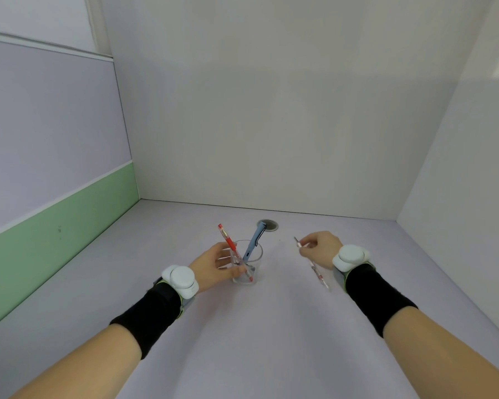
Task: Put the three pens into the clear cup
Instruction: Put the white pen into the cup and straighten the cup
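A clear cup (pixel 256 256) stands upright on the pale desk (pixel 271 326). A red pen (pixel 226 239) and a light blue pen (pixel 253 240) stand tilted inside it, their tops sticking out. My left hand (pixel 213 264) wraps the cup's left side, fingers touching the red pen's lower part. My right hand (pixel 320 249) is to the right of the cup, above the desk, and pinches a thin clear pen (pixel 317 273) with red markings. That pen slants from beyond my fingertips down under the hand.
A round grey cable hole (pixel 270 225) sits in the desk just behind the cup. White walls close off the back and right; a lilac and green panel (pixel 55 211) runs along the left. White sensor pucks and black bands cover both wrists.
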